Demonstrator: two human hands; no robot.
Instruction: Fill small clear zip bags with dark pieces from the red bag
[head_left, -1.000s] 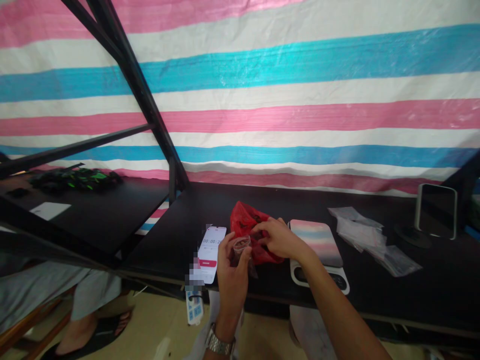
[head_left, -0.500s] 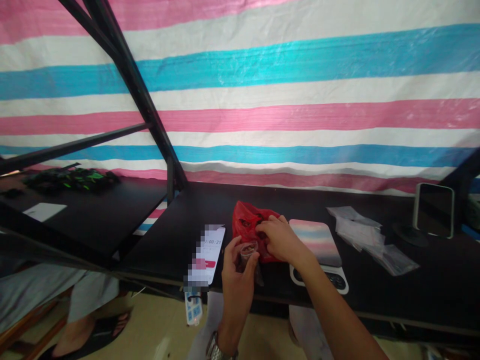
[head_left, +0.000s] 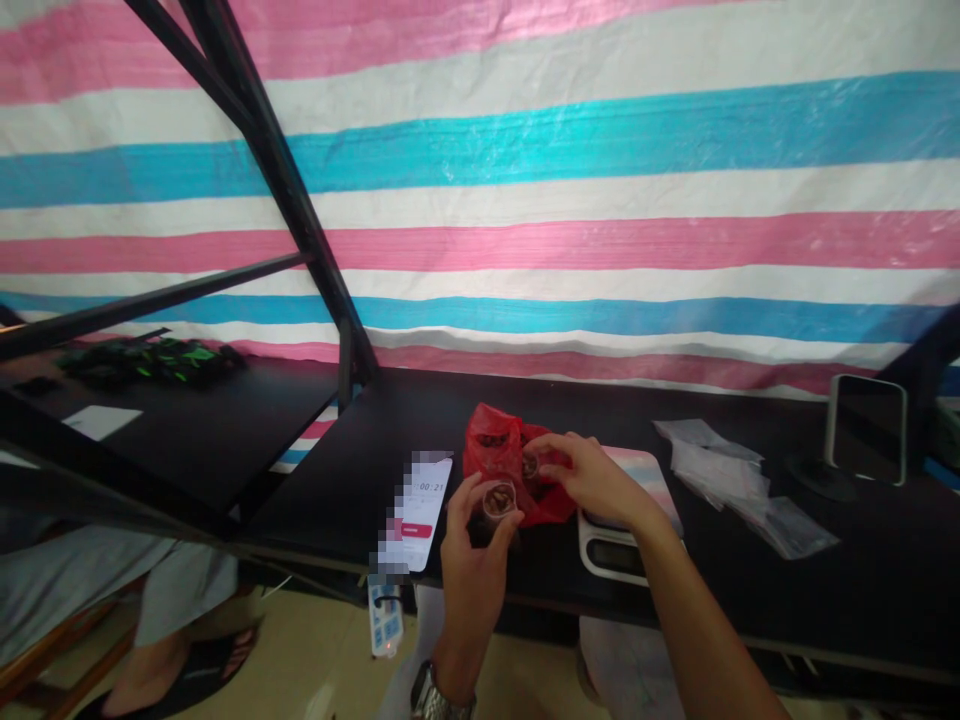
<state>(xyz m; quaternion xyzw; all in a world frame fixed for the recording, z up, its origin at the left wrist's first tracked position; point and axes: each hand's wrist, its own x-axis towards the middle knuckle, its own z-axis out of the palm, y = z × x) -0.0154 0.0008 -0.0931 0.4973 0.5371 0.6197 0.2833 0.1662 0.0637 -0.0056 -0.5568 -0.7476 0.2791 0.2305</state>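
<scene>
Red plastic bag (head_left: pixel 484 455) on the black table (head_left: pixel 750 590), slumped, dark brown bits showing in its folds; take it as the hub of the clock, 12 toward the striped sheet (head_left: pixel 600 240).

Your left hand (head_left: pixel 474 545), at 7 o'clock and near the bag, pinches a small clear bag (head_left: pixel 501 490) between thumb and fingers. Its mouth is round and open toward you, brown pieces inside. Watch (head_left: pixel 442 702) on that wrist.

Your right hand (head_left: pixel 589 480), at 3 o'clock, has fingers curled at the red bag's side; whether they grasp anything, you cannot tell from here.

In the way: white kitchen scale (head_left: pixel 600 562), just beside the red bag at 4 o'clock. Your right hand and forearm cross over it, hiding part of its top plate and front panel.

Phone (head_left: pixel 429 500) flat at 8 to 9 o'clock, near your left fingers, partly pixelated; timer digits end in 00:21. Power strip (head_left: pixel 385 620) below the table edge at 7 to 8.

Out at 3 o'clock: overlapping clear bags (head_left: pixel 712 475), then a framed screen (head_left: pixel 868 430) standing upright.

Black metal frame (head_left: pixel 300 230) slants across 10 to 11. Beyond it, around 9 to 10, a black-and-green pile (head_left: pixel 165 360) and white sheet (head_left: pixel 103 422) lie on another table (head_left: pixel 277 390). At 8, someone's sandalled foot (head_left: pixel 157 665).
</scene>
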